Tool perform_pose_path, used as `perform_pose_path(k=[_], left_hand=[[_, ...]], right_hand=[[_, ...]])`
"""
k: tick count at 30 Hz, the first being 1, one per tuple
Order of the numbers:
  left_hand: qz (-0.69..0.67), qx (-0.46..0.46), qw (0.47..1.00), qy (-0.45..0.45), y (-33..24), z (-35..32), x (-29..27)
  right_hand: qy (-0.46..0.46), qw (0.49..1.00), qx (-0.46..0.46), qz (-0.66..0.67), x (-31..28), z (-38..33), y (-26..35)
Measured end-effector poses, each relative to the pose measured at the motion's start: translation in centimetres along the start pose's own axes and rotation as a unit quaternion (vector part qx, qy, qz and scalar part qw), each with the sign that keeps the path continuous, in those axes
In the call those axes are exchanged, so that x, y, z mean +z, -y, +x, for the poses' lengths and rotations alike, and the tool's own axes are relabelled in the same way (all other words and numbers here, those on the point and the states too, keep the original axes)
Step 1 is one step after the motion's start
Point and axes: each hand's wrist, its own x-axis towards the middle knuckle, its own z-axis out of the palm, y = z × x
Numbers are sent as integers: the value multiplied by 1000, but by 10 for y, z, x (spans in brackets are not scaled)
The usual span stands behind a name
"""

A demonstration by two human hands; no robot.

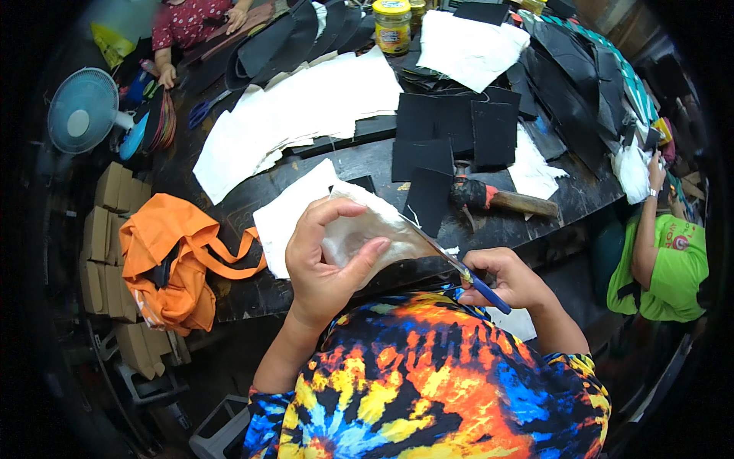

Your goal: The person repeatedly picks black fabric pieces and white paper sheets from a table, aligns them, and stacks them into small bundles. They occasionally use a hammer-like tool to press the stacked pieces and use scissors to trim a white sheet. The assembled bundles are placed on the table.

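Above the near edge of the table, my left hand (pixel 312 268) grips a curled piece of white fabric (pixel 359 233) between thumb and fingers. My right hand (pixel 520 281) is closed round the blue handles of a pair of scissors (pixel 485 288). Their blades point up and left along the right edge of the fabric; whether they are biting into it I cannot tell. Behind my left hand another white fabric piece (pixel 281 218) lies flat. Beyond the scissors lie a hammer (pixel 514 203) with a wooden handle and several black square pieces (pixel 423 159).
Stacked white fabric (pixel 306 103) spreads across the dark table (pixel 344 159). A jar (pixel 392 30) stands at the back. An orange bag (pixel 168 252) hangs at the left edge, near a fan (pixel 82 111). One person (pixel 195 23) works across the table, another (pixel 661 260) at the right.
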Motion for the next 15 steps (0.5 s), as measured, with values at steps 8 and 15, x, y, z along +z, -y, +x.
perform_pose_path(k=[8, 15], left_hand=[[-8, 57, 997, 59, -7, 4, 29], [-30, 51, 996, 71, -9, 2, 37]], right_hand=[[-60, 997, -37, -22, -5, -19, -5], [-66, 997, -33, -21, -5, -28, -5]])
